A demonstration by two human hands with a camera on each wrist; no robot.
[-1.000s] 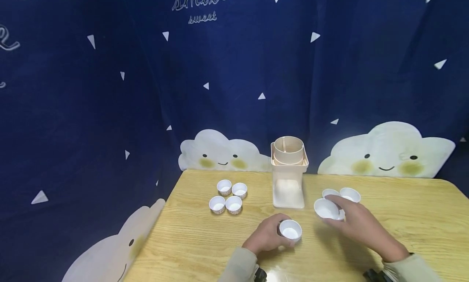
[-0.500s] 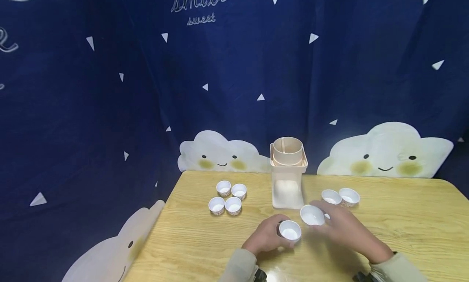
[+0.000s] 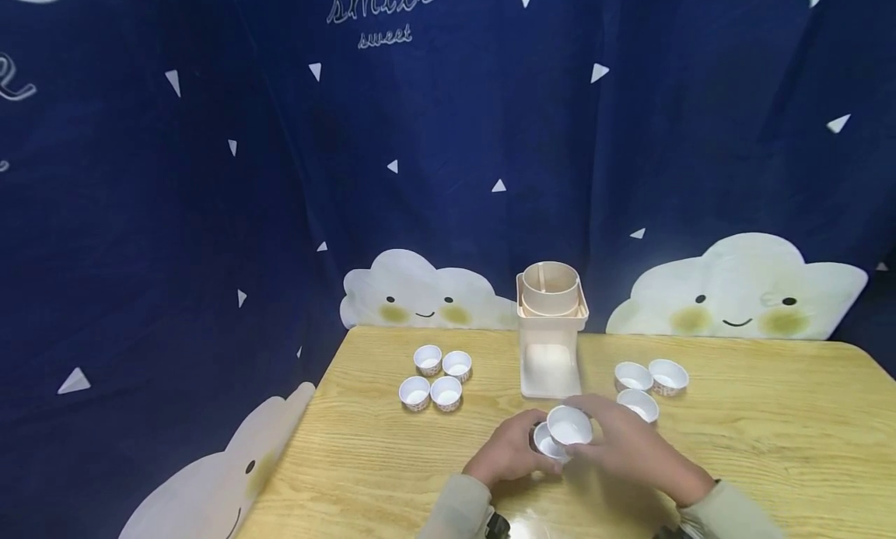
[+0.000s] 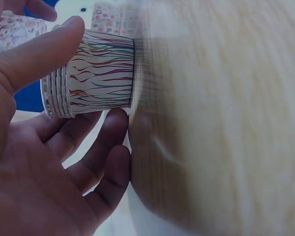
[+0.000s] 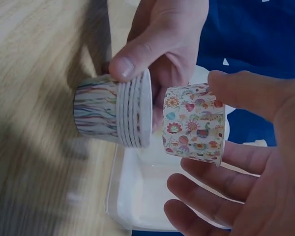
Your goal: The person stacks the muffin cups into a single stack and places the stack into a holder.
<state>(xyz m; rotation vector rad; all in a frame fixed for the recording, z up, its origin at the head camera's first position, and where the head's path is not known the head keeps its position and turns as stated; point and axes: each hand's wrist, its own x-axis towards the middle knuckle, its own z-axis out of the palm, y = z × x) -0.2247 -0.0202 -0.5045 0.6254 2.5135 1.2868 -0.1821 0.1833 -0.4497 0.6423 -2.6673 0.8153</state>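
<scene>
right hand (image 3: 619, 439) holds cup (image 5: 192, 124) aloft

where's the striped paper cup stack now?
Head view, lower right of centre: the striped paper cup stack is in the left hand, just below the floral paper cup in the right hand.

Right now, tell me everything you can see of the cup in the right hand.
The cup looks like paper: plain white inside, printed outside with multicoloured flowers, its wall narrowing toward the base. Nothing shows inside it. The right hand holds it roughly upright, opening up, just above the stack of striped cups in the left hand; a gap separates base and stack.
</scene>
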